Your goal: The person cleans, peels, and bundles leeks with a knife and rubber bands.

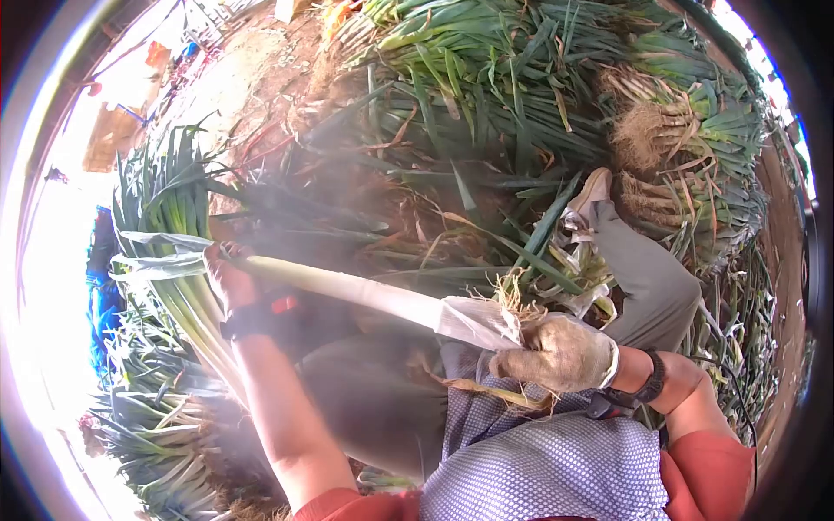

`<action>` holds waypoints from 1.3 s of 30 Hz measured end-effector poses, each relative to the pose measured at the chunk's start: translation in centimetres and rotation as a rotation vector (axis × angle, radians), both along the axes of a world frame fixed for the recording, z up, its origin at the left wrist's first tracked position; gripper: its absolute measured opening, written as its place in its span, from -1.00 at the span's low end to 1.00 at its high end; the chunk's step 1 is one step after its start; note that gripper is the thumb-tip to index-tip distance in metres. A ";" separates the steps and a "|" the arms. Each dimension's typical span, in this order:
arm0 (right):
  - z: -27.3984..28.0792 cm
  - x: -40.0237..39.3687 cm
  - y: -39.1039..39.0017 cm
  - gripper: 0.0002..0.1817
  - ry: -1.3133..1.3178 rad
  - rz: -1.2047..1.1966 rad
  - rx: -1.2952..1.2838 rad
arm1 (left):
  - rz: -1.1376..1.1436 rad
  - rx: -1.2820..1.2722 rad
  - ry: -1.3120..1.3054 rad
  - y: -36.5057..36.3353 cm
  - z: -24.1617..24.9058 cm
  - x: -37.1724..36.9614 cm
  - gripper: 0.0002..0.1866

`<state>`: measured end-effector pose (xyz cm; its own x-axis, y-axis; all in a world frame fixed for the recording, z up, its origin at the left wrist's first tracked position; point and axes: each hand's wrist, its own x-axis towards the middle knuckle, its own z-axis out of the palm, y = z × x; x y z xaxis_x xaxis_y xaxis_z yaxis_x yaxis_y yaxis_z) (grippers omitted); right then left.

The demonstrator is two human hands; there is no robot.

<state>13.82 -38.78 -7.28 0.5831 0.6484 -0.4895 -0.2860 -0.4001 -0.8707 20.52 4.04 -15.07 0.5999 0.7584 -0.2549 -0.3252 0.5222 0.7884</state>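
Starting at the left, your left hand (pixel 228 276) is closed around the leek (pixel 347 291) where its white shaft turns into green leaves, the fingers wrapped over it and a dark band with a red patch at the wrist. From that grip the leaves (pixel 161 252) fan upward and outward to the left edge of the view, pale and washed out by the bright light there. The leek's long axis runs from that hand down and to the right, across your lap, so it lies nearly crosswise in front of you with the leaf end higher and farther left and the root end lower and nearer your body. The shaft looks clean, smooth and creamy white, thickening a little toward the right, where a loose papery outer skin (pixel 478 321) is peeling away from it. At that end your right hand (pixel 560 354), in a soiled pale glove, is clenched on the base of the leek, and a tuft of straw-coloured roots (pixel 512 291) sticks up just above the glove. Both hands are on the leek, one at each end; the right one is the nearer to your body and to the loose skin. Farther right and above, beyond your grey trouser leg (pixel 643 278), a heap of stacked leeks (pixel 678 139) shows its roots toward you.
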 end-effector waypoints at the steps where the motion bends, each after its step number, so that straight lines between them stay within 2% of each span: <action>1: 0.0 0.3 -0.2 -0.51 -0.020 0.100 -0.141 | -0.004 0.037 0.025 -0.1 0.1 -0.2 -0.82; 2: 0.1 0.5 -0.2 -0.50 -0.043 0.202 -0.279 | 0.000 0.044 0.030 0.1 -0.1 -0.2 -0.82; 3: 1.1 0.7 0.1 -0.46 -0.019 0.158 -0.297 | -0.015 0.048 0.030 0.1 -0.2 -0.2 -0.83; 6: -0.1 0.3 -0.8 -0.46 0.015 0.132 -0.159 | -0.006 0.064 0.066 0.4 -0.9 -0.1 -0.83; 8: -1.0 0.0 -1.0 -0.51 -0.006 0.166 -0.189 | -0.064 -0.006 0.058 1.8 -2.0 -0.1 -0.81; 9: 0.5 0.3 -0.8 -0.54 0.011 0.154 -0.204 | -0.067 -0.001 0.066 1.2 -1.7 -0.1 -0.81; 11: 0.9 0.1 -0.8 -0.60 0.075 0.103 -0.209 | -0.055 0.078 0.202 -0.1 -1.2 -0.3 -0.78; 15: 0.3 0.0 -1.5 -0.57 0.068 0.153 -0.239 | -0.077 0.005 0.264 -0.3 -1.0 0.2 -0.78; 17: -1.0 -0.7 -2.1 -0.53 -0.043 0.129 -0.147 | 0.021 0.280 0.332 -1.3 -0.8 0.3 -0.77; 18: -0.6 -0.4 -2.3 -0.53 -0.036 0.113 -0.154 | -0.120 0.502 0.392 1.8 -3.0 -0.6 -0.80; 20: 0.5 0.1 -2.2 -0.48 -0.088 0.258 -0.306 | -0.100 0.356 0.403 2.2 -3.0 -0.1 -0.78; 21: 0.5 0.0 -2.4 -0.45 -0.085 0.235 -0.281 | -0.235 0.227 0.342 4.6 -3.9 -0.5 -0.78; 22: 0.6 0.0 -2.7 -0.45 -0.082 0.228 -0.281 | -0.242 0.228 0.343 5.2 -4.6 -0.9 -0.78; 24: 0.5 -0.1 -3.9 -0.52 -0.050 0.254 -0.186 | -0.090 0.650 0.403 5.9 -4.9 -1.4 -0.74; 25: 0.4 -0.6 -5.9 -0.61 -0.222 0.244 -0.104 | -0.089 0.652 0.400 6.0 -4.1 -2.0 -0.74; 26: 0.6 -1.2 -8.9 -0.70 -0.293 0.162 -0.039 | -0.013 0.463 0.349 5.8 -2.6 -2.6 -0.75; 27: 0.2 -0.6 -10.0 -0.76 -0.331 0.060 -0.139 | 0.054 0.270 0.298 5.2 -1.4 -2.6 -0.75; 29: -0.3 0.6 -12.2 -0.84 -0.375 -0.157 -0.330 | 0.040 0.740 0.654 7.2 -3.1 -3.5 -0.76; 30: -3.0 2.7 -12.1 -0.66 -0.672 -0.122 -0.368 | -0.044 1.410 1.010 9.6 -4.4 -3.5 -0.75; 31: -5.4 5.3 -12.4 -0.62 -0.552 0.053 -0.644 | -0.003 1.412 0.997 9.2 -3.6 -2.6 -0.75; 32: -8.3 6.5 -12.5 -0.58 -0.936 0.002 -0.774 | 0.088 0.963 0.537 7.8 -2.9 -1.4 -0.79; 33: -8.6 7.8 -11.9 -0.55 -1.137 -0.022 -0.814 | 0.153 0.510 0.083 6.2 -2.3 -0.4 -0.82; 34: -8.8 9.0 -11.2 -0.52 -1.336 -0.063 -0.867 | 0.174 0.523 0.074 4.3 -1.3 0.2 -0.82; 36: -5.3 10.9 -8.0 -0.48 -0.857 -0.255 -0.795 | 0.224 0.523 0.014 -0.4 1.6 0.1 -0.83; 37: -5.6 11.2 -6.5 -0.50 -0.993 -0.325 -0.571 | 0.244 0.526 -0.007 -2.8 3.1 -0.2 -0.84; 38: -5.8 11.3 -5.1 -0.51 -1.115 -0.402 -0.346 | 0.168 0.300 -0.125 -5.2 5.1 -0.2 -0.83; 39: -5.3 11.3 -3.1 -0.55 -1.410 -0.361 -0.267 | 0.084 0.070 -0.238 -6.7 6.4 -0.1 -0.82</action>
<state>25.16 -41.91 -12.58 0.7740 0.3518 0.5265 0.5970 -0.6826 -0.4214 20.44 -2.68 -8.71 0.5712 0.8187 -0.0592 -0.5458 0.4327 0.7176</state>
